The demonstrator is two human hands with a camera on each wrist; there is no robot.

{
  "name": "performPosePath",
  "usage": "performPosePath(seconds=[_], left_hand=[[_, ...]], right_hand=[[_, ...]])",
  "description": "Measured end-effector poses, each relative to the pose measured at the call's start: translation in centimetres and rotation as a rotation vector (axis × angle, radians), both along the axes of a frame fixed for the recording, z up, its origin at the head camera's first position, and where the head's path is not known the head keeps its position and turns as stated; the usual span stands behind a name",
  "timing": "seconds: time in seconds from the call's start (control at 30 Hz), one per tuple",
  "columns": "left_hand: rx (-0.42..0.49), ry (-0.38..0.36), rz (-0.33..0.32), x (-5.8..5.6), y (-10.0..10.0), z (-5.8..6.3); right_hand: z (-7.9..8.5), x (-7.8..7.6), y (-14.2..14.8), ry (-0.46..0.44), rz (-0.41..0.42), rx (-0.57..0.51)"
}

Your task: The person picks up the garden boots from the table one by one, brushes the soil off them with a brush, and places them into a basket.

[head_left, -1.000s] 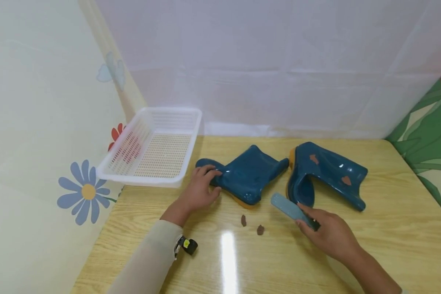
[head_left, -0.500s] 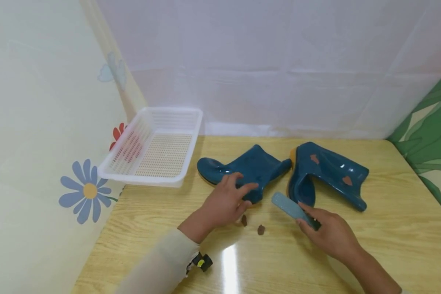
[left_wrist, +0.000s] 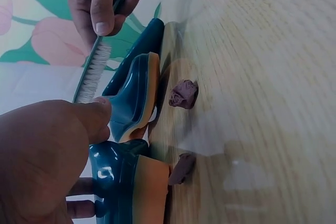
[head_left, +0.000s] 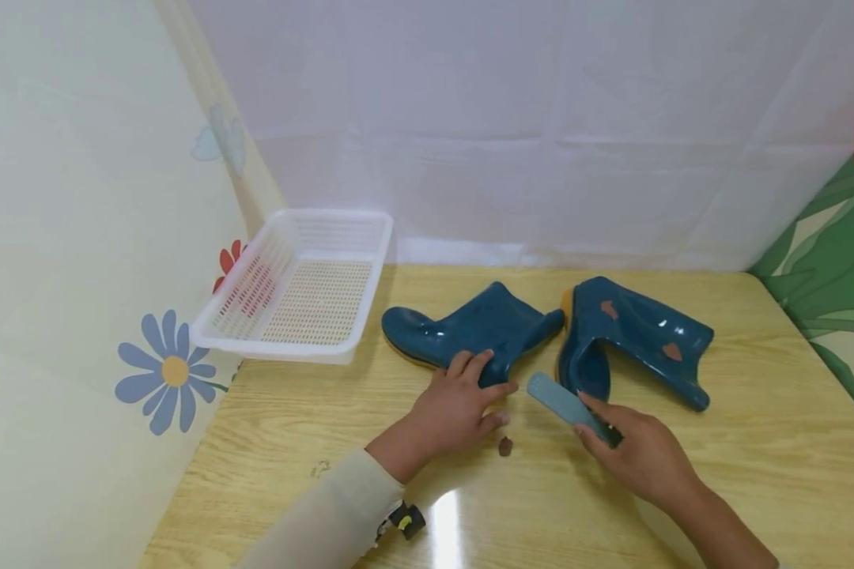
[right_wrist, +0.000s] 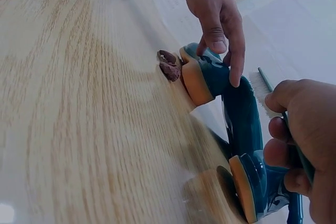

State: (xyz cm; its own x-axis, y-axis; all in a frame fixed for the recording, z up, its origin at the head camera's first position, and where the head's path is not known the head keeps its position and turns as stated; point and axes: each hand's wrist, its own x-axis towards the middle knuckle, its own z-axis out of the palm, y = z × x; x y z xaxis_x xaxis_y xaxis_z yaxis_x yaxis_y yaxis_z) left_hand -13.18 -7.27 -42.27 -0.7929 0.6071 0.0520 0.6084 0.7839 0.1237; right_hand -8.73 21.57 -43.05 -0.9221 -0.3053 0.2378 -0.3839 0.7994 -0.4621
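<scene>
Two dark teal rain boots with orange soles lie on their sides on the table. My left hand (head_left: 451,415) is at the heel end of the left boot (head_left: 462,328), fingers extended over its near edge. In my right hand (head_left: 640,454) I grip a brush (head_left: 558,397), its teal back facing up; pale bristles (left_wrist: 94,72) show in the left wrist view. The brush head is close beside the right boot (head_left: 640,316), which bears two brown patches. One brown lump (head_left: 505,446) lies near my left thumb. A second brown lump (left_wrist: 182,169) is hidden from the head view by my left hand.
A white plastic basket (head_left: 359,348) with a perforated bottom stands at the back left. Behind the wooden table (head_left: 768,442) hangs a pale cloth (head_left: 470,118). Walls with painted flowers flank the table on both sides.
My left hand has moved right, from the left boot's toe to its heel end, now covering one brown lump. My right hand keeps the brush almost still.
</scene>
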Motion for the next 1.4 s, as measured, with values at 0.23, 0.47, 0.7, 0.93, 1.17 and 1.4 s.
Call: performPosePath(seconds=[0.23,0.47,0.7,0.93,1.17,1.4], left_hand=[[0.059,-0.035,-0.015,-0.2,-0.4,-0.1],[0.132,-0.035,-0.030,-0.7,-2.0,-0.4],[0.228,-0.015,-0.069,-1.2,-4.4,-1.1],[0.277,0.027,-0.079,-1.7,-6.2,-1.3],[0.302,0.082,-0.078,-1.7,-7.0,-1.4],[0.304,0.118,-0.095,-1.6,-7.7,-1.5]], right_hand=[[-0.1,0.1,0.0,-0.002,-0.002,-0.002],[-0.2,0.1,0.1,0.003,0.001,-0.003],[-0.2,0.0,0.1,0.015,0.002,0.003],[-0.3,0.0,0.1,0.013,-0.003,0.010],[-0.3,0.0,0.1,0.004,-0.016,0.011],[-0.4,0.0,0.1,0.015,-0.009,0.006]])
